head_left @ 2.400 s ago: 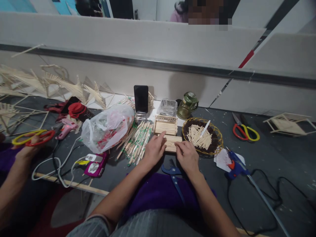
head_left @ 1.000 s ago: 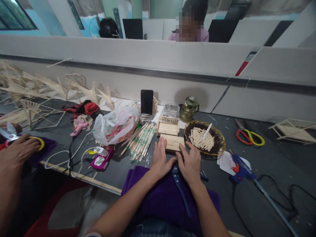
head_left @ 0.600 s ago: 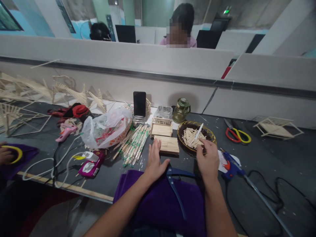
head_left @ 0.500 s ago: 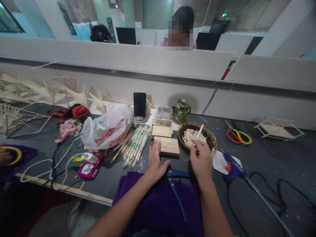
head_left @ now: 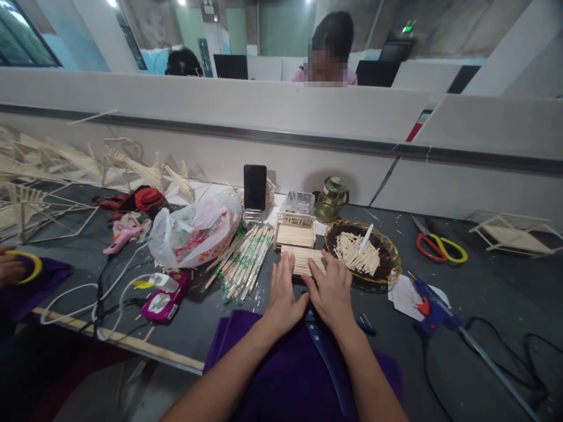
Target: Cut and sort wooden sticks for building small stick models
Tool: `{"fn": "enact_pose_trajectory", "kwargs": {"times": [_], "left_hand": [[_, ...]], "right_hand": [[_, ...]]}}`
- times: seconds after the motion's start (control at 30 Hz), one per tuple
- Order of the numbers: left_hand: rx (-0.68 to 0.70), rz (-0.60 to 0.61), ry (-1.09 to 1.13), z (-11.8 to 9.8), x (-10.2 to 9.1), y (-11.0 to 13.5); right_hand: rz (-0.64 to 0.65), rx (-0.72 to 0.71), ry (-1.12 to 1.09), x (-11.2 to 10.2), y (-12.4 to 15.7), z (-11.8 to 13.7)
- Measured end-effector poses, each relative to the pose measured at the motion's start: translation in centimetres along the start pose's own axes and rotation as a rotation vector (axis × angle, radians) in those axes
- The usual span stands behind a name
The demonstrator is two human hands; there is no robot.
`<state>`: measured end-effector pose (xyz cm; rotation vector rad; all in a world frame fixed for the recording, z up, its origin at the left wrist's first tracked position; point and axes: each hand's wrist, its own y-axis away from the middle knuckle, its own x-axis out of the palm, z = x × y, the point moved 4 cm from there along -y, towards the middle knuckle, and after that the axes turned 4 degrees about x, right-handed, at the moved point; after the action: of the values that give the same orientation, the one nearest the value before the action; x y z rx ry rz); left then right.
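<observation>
left hand: palm down and flat, fingers straight and close together. The tips are on the near left corner of the stick panel. Same spot as half a second ago.
right hand: this is the change. Half a second ago it was over the wicker basket, picking at the cut sticks. Now it is back at centre frame, touching the left hand.
right hand state: palm down, fingers stretched out over the panel's near edge. Cannot tell if a thin stick lies under them.
stick panel: flat on the dark table at centre frame, just left of the basket and in front of the small stick crate. Its near edge is covered by both sets of fingers.
reading: the trip to the basket looks finished and both hands are on the panel again, likely pressing or squaring it.
blue cutter: below the wrists on the purple cloth, untouched.
chopstick bundle: left of the panel, apart from the hands.
blue glue gun: lower right, well apart from the hands.
camera: tilted a little, so the view has shifted slightly.
other person's hand: left edge of the frame, with a yellow loop.
</observation>
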<state>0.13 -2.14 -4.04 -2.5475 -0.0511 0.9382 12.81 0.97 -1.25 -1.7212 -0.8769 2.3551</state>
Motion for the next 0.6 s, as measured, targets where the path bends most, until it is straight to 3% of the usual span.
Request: {"fn": "enact_pose_trajectory", "kwargs": {"times": [0.6], "left_hand": [[-0.030, 0.012, 0.060, 0.17, 0.08, 0.02]], "right_hand": [[0.031, 0.020, -0.075, 0.44, 0.04, -0.26]]}}
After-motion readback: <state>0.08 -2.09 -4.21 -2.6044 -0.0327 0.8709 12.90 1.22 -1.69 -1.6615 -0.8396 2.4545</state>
